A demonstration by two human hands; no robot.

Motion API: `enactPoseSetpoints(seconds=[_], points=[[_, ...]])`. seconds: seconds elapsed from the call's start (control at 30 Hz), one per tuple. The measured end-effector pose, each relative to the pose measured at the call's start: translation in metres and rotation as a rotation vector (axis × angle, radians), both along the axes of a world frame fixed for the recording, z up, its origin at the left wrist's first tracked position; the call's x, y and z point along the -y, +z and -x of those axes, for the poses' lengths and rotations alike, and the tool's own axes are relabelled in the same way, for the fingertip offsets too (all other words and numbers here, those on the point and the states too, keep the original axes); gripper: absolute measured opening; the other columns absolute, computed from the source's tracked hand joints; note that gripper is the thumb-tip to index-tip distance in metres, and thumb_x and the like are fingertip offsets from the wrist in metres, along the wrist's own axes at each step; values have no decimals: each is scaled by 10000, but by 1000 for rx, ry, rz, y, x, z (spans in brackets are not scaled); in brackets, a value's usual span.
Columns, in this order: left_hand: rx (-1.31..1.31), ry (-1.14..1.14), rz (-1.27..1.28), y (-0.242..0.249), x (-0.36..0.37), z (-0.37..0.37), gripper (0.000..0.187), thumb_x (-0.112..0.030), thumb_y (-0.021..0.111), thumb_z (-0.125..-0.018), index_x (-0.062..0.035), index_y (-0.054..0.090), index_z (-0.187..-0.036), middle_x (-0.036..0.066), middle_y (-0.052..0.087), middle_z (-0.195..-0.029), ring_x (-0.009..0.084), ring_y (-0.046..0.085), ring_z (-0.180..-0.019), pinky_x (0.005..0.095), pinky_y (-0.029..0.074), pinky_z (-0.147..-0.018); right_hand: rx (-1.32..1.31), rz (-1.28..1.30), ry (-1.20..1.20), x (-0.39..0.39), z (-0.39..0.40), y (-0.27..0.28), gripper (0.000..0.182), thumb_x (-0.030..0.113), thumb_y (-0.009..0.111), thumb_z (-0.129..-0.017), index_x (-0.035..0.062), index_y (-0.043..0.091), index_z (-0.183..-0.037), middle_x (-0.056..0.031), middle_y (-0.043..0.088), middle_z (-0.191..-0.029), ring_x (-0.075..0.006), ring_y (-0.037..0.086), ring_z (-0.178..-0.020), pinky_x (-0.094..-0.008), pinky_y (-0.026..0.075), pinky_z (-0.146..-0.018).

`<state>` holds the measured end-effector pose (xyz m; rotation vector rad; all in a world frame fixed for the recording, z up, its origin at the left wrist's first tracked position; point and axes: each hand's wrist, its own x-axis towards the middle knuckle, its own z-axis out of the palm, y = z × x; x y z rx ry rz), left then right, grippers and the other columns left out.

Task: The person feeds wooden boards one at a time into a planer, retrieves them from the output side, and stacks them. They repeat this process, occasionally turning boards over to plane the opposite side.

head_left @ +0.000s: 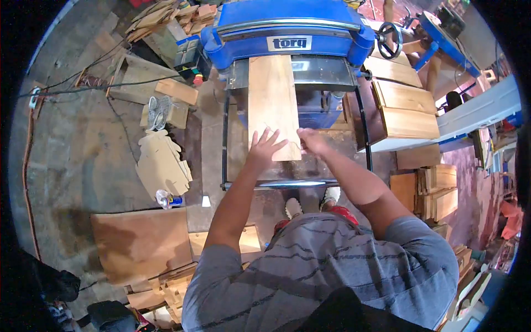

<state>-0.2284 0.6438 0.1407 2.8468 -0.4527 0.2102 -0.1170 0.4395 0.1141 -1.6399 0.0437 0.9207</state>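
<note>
A pale wooden board [272, 105] lies lengthwise on the metal table [239, 74] of a blue thickness planer [238, 48], its far end under the machine's front. The near end sticks out past the table toward me. My left hand [265, 147] rests on top of the board's near left corner, open, with fingers spread flat. At the right edge near the same end, my right hand [313, 142] is closed on the board, its fingers partly hidden.
A black frame with a metal roller bar [293, 183] stands before my feet. Stacked boards [409, 119] lie to the right of the planer, with more wood pieces [440, 191] below. On the left are a brown sheet [141, 243], a can [168, 199] and floor cables [27, 166].
</note>
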Motion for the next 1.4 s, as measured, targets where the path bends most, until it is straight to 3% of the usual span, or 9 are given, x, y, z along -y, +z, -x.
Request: enactPoseSetpoints(seconds=[0.03, 0.17, 0.27, 0.33, 0.4, 0.7, 0.97, 1.2, 1.4], points=[[1, -9, 3, -2, -2, -2, 859, -177, 831, -581, -352, 513, -1360, 44, 444, -1458, 339, 382, -1355, 611, 246, -1100, 2, -71, -70, 14, -2, 10, 363, 343, 546, -980, 6, 584, -1107, -126, 661, -883, -226, 633, -807, -383, 517, -750], [-12, -31, 22, -9, -12, -16, 898, -190, 839, -571, -358, 487, -1381, 48, 379, -1510, 359, 340, -1384, 632, 212, -1110, 1381, 551, -159, 104, -25, 6, 409, 220, 712, -826, 33, 575, -1162, -203, 598, -1154, -357, 558, -1093, -461, 430, -945], [-72, -33, 31, 4, -12, -24, 904, -191, 832, -577, -357, 476, -1391, 59, 364, -1521, 370, 321, -1395, 634, 192, -1116, 1271, 867, -237, 172, -30, 9, 570, 152, 712, -784, 51, 484, -1296, -250, 450, -1352, -422, 455, -1220, -453, 379, -1029], [-130, -18, 13, 6, -15, -28, 872, -190, 820, -593, -354, 489, -1383, 69, 385, -1508, 367, 320, -1395, 617, 173, -1130, 1269, 894, -247, 203, -23, -22, 554, 173, 662, -837, 67, 442, -1334, -278, 520, -1270, -446, 514, -1151, -483, 415, -986], [-80, -27, -37, 0, -17, -36, 871, -226, 829, -593, -345, 487, -1385, 74, 383, -1509, 368, 310, -1401, 619, 169, -1130, 590, 896, -190, 209, -13, -31, 464, 201, 584, -898, 75, 442, -1321, -291, 612, -1093, -468, 584, -1016, -519, 459, -899], [-186, 23, -111, 0, -16, -62, 789, -214, 790, -672, -348, 487, -1388, 98, 367, -1517, 338, 272, -1427, 553, 141, -1163, 562, 776, -210, 215, -11, -39, 325, 141, 479, -905, 74, 469, -1222, -281, 641, -942, -463, 609, -935, -546, 464, -795], [-274, 33, -162, 13, -12, -85, 1008, -175, 826, -567, -297, 380, -1463, 113, 218, -1579, 346, 182, -1455, 566, 134, -1158, 599, 882, -208, 214, -12, -45, 239, 165, 496, -900, 24, 473, -1092, -287, 639, -926, -466, 615, -903, -553, 474, -792], [-361, 97, -253, 19, 0, -106, 1112, -146, 829, -604, -284, 211, -1519, 124, 145, -1594, 348, 130, -1465, 551, 134, -1162, 564, 610, -276, 215, -10, -54, 354, 198, 540, -882, 54, 473, -1198, -279, 636, -989, -456, 616, -936, -528, 487, -810], [-588, 374, -406, 24, 47, -142, 1177, -113, 822, -656, -117, 33, -1529, 199, 77, -1587, 393, 82, -1463, 523, 145, -1170, 607, 175, -403, 229, -19, -73, 521, 367, 597, -899, -3, 471, -1245, -206, 661, -909, -377, 648, -810, -477, 498, -756]])
